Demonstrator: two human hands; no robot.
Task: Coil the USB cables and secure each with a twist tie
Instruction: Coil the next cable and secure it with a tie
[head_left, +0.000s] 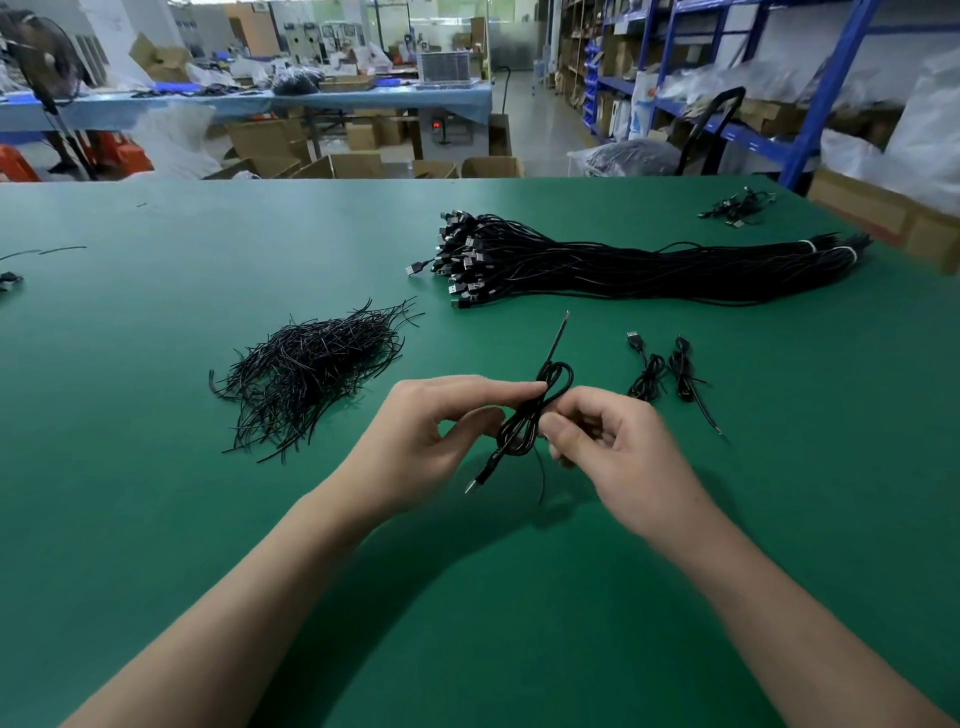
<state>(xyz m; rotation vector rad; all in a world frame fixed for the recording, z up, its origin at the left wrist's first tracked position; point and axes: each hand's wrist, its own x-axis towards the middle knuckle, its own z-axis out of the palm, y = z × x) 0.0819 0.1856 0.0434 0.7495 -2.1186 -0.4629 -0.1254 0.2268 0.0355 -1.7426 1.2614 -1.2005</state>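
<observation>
A black coiled USB cable (556, 376) hangs between my two hands above the green table (156, 312). My left hand (431, 436) pinches the coil at its middle. My right hand (608, 441) pinches a thin black twist tie (541, 475) at the coil's waist, its tail dangling down. The cable's USB plug (480, 478) points down-left, and its bare wire end sticks up past the coil. A loose heap of black twist ties (311, 369) lies left of my hands. Two coiled, tied cables (667, 371) lie to the right.
A big bundle of uncoiled black USB cables (649, 267) lies across the far right of the table. A few more cables (737, 208) sit near the far right corner. Cardboard boxes, blue shelving and another workbench stand beyond the table.
</observation>
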